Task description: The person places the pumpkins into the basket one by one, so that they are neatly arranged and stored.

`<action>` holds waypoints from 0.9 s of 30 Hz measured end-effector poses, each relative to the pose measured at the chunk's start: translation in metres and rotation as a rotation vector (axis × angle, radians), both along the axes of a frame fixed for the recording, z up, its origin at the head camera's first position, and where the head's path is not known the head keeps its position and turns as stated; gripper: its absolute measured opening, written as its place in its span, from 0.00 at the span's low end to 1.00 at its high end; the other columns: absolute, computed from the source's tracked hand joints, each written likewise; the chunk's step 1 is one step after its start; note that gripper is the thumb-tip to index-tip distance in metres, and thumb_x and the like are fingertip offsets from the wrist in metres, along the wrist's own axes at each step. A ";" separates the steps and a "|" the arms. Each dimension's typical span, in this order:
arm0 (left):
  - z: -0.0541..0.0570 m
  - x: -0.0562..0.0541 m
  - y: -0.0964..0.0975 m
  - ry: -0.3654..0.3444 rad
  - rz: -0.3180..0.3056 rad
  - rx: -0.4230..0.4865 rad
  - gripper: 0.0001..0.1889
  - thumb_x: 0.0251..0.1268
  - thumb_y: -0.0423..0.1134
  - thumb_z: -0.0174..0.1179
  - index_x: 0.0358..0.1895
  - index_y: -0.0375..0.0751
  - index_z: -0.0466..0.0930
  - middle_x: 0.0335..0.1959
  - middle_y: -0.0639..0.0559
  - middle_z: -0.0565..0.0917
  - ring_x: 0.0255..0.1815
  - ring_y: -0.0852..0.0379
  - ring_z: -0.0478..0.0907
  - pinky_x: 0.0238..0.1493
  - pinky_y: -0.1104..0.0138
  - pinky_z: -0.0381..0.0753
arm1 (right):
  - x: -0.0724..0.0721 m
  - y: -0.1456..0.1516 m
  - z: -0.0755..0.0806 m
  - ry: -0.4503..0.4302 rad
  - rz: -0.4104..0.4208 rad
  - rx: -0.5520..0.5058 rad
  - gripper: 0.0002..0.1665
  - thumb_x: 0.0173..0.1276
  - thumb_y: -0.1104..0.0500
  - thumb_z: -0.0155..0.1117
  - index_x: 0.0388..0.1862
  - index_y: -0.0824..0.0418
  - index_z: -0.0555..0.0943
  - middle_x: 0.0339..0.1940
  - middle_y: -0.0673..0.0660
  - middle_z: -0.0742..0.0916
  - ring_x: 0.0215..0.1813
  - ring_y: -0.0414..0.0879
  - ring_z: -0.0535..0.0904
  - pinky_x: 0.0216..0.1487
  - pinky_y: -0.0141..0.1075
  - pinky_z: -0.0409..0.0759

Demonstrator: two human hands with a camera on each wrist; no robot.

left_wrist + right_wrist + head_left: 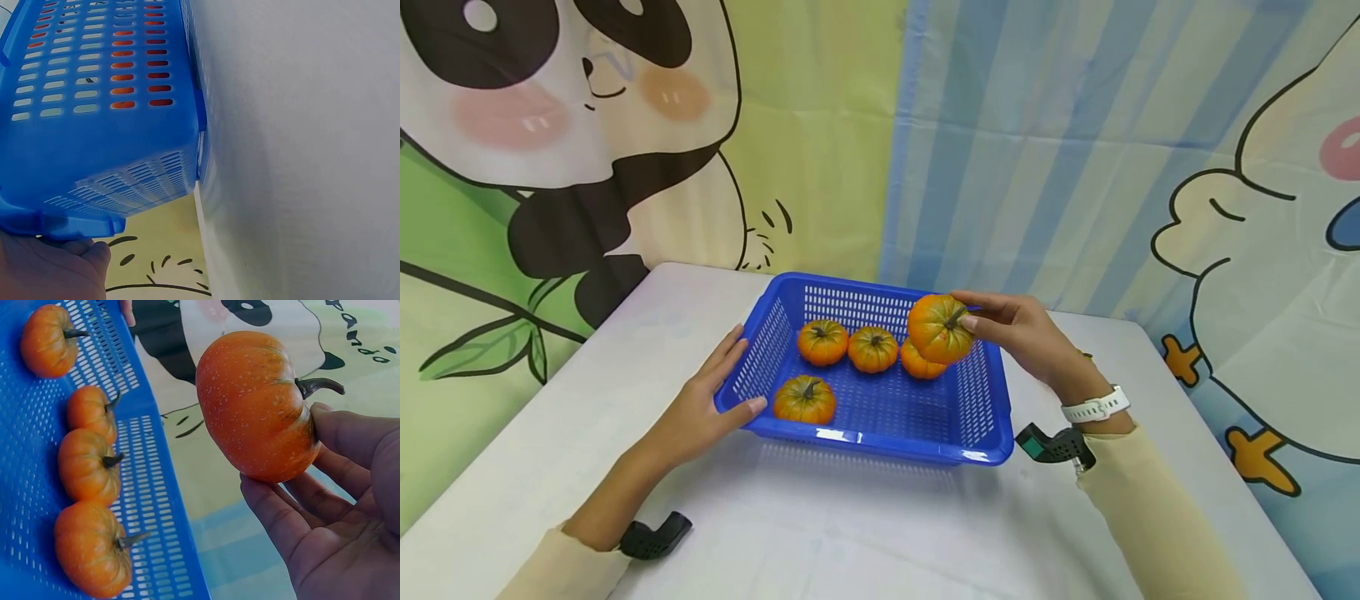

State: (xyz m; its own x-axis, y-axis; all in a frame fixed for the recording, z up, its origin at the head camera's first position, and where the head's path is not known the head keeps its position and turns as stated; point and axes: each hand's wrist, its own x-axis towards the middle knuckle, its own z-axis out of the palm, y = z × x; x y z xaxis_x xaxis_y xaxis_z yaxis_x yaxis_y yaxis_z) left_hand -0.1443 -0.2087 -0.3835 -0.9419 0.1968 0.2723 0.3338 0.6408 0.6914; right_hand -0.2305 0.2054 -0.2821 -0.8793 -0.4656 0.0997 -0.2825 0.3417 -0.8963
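Observation:
My right hand (1026,333) grips a small orange pumpkin (938,329) with a dark stem, thumb near the stem and fingers behind and below it. In the right wrist view this pumpkin (256,406) is raised above the basket's level. Beneath it stands a blue plastic basket (880,442) with slotted walls. Several more pumpkins sit inside: three in a row toward the back, the rightmost (921,364) partly hidden by the held one, and one pumpkin (805,400) at the front left. My left hand (711,408) rests at the basket's left rim, fingers extended, thumb at the front corner.
The basket stands on a white-covered table (850,533). Behind it hangs a printed cartoon curtain (820,125). A small yellow-green bit (1086,354) shows beyond my right wrist, mostly hidden. I wear a white watch (1097,406) and dark wrist-camera mounts (657,536).

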 end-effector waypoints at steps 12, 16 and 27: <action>-0.001 -0.001 0.000 -0.005 -0.004 0.005 0.46 0.63 0.51 0.62 0.78 0.38 0.47 0.80 0.48 0.41 0.76 0.34 0.45 0.59 0.35 0.63 | -0.021 -0.025 -0.008 -0.007 0.106 0.055 0.26 0.71 0.56 0.62 0.66 0.60 0.75 0.63 0.60 0.79 0.59 0.51 0.78 0.58 0.43 0.77; -0.001 -0.001 -0.001 -0.004 -0.002 0.002 0.46 0.63 0.51 0.62 0.78 0.39 0.47 0.80 0.49 0.41 0.76 0.35 0.45 0.59 0.36 0.63 | -0.026 -0.035 -0.010 -0.012 0.118 0.092 0.24 0.71 0.54 0.63 0.65 0.56 0.78 0.62 0.57 0.80 0.59 0.49 0.78 0.59 0.45 0.77; -0.001 -0.001 0.000 -0.013 0.006 0.001 0.46 0.62 0.52 0.62 0.78 0.40 0.47 0.80 0.49 0.41 0.76 0.34 0.45 0.58 0.36 0.65 | -0.031 -0.064 -0.014 -0.020 0.230 0.168 0.21 0.68 0.60 0.65 0.60 0.59 0.81 0.57 0.57 0.83 0.53 0.47 0.81 0.54 0.39 0.80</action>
State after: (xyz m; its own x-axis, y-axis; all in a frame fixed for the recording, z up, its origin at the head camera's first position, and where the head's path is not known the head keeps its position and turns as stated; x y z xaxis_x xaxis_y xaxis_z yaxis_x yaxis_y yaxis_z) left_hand -0.1448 -0.2089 -0.3849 -0.9463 0.1911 0.2607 0.3215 0.6417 0.6964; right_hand -0.2617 0.1413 -0.2963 -0.7494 -0.6620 -0.0120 -0.3531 0.4149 -0.8386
